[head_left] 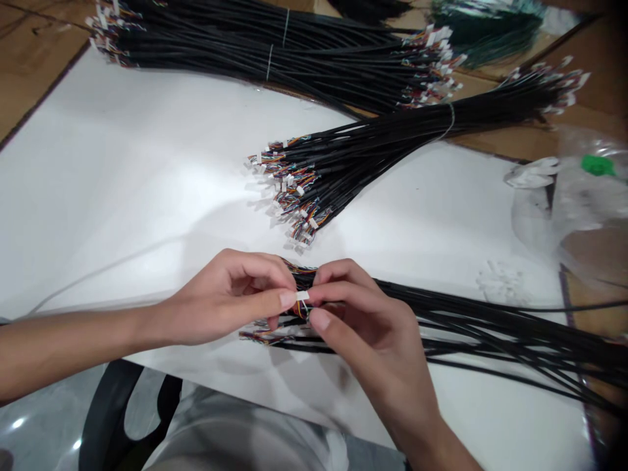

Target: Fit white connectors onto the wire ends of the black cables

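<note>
Between the thumb and fingers of my left hand (pixel 235 294) is a small white connector (pixel 302 296). Thin coloured wires run down from it toward my right hand (pixel 373 327), whose thumb and forefinger close around a wire at the connector's right side. Under both hands lies a loose bundle of black cables (pixel 471 320), running off to the right. Coloured wire ends (pixel 260 337) stick out of these cables just below my left fingers. My fingers partly hide the wires at the connector.
A tied bundle of black cables (pixel 383 144) with white connectors lies beyond my hands on the white table (pixel 122 176). Larger tied bundles (pixel 220 46) lie at the back. Loose white connectors (pixel 503 281) and a clear plastic bag (pixel 593 203) are at right. A black chair part (pixel 110 412) shows below.
</note>
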The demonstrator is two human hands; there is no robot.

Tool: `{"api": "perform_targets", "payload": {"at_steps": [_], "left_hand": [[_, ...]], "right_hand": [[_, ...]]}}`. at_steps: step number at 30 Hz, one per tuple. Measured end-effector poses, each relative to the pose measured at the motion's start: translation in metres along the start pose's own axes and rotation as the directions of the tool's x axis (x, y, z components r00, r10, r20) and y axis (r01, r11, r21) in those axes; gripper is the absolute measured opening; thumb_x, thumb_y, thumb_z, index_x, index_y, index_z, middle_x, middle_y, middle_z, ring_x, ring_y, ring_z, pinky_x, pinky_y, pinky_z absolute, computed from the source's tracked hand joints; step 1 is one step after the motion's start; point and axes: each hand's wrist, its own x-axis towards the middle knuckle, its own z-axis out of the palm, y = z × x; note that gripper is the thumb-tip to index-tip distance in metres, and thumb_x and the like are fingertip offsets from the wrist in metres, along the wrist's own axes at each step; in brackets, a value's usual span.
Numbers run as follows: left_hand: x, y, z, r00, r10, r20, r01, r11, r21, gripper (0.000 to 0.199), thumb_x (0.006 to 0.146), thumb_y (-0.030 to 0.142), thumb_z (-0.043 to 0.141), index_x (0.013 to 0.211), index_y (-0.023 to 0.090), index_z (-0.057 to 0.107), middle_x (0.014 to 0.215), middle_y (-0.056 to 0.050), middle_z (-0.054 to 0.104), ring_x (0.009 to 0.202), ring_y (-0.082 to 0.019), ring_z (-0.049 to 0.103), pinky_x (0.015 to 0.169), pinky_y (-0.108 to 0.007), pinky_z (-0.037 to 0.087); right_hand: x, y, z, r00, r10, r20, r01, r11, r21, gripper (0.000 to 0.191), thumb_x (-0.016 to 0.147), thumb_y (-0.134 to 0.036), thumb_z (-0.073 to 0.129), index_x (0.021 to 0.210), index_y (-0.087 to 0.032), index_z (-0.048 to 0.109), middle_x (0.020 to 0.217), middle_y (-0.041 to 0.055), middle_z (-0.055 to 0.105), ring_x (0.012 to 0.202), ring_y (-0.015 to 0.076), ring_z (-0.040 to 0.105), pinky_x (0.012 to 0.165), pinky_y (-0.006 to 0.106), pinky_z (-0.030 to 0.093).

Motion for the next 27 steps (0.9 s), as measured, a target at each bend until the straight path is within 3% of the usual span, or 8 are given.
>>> {"api": "perform_targets", "payload": {"at_steps": [5,17,22,27], "left_hand": [[-0.0004,-0.0003,-0.0002,0.998,0.055,-0.006,-0.054,0.995,0.081,0.015,0.088,0.018,0.06,0.076,0.012,0.066,0.081,-0.001,0.059,0.066,-0.008,0.056,0.059,-0.02,0.047],[-0.0008,-0.0047,-0.003,0.999,0.003,0.053,-0.005,1.0,0.031,0.006,0.079,0.017,0.069,0.079,0.013,0.065,0.082,-0.001,0.059,0.068,-0.01,0.056,0.059,-0.021,0.045],[-0.0011,-0.003,-0.0023,0.998,-0.02,0.059,0.014,0.995,0.099,0.008,0.078,0.017,0.071,0.078,0.013,0.064,0.082,-0.001,0.06,0.069,-0.01,0.056,0.059,-0.021,0.045],[-0.0007,-0.0019,-0.0014,0.998,-0.017,0.059,0.009,0.991,0.132,0.009,0.078,0.017,0.069,0.074,0.013,0.061,0.079,-0.001,0.059,0.067,-0.009,0.055,0.06,-0.021,0.044]], "right_hand": [[0.0042,0.0015,-0.0043,0.985,0.137,0.107,-0.152,0.977,0.147,0.008,0.079,-0.015,0.071,0.073,-0.021,0.07,0.089,-0.001,0.05,0.076,0.0068,0.054,0.062,0.013,0.049],[0.0072,-0.0012,-0.0074,0.974,0.147,0.174,-0.173,0.975,0.143,0.011,0.073,-0.01,0.074,0.072,-0.018,0.068,0.09,0.0004,0.052,0.076,0.0082,0.056,0.063,0.015,0.049],[0.007,-0.0014,-0.0077,0.962,0.191,0.194,-0.217,0.969,0.12,0.004,0.077,-0.016,0.07,0.073,-0.016,0.069,0.091,0.0035,0.053,0.066,0.0086,0.053,0.048,0.017,0.047],[0.0071,0.0008,-0.0086,0.939,0.24,0.244,-0.297,0.927,0.229,0.014,0.083,-0.023,0.064,0.073,-0.016,0.071,0.091,0.0044,0.051,0.063,0.0086,0.051,0.042,0.017,0.045]]}}
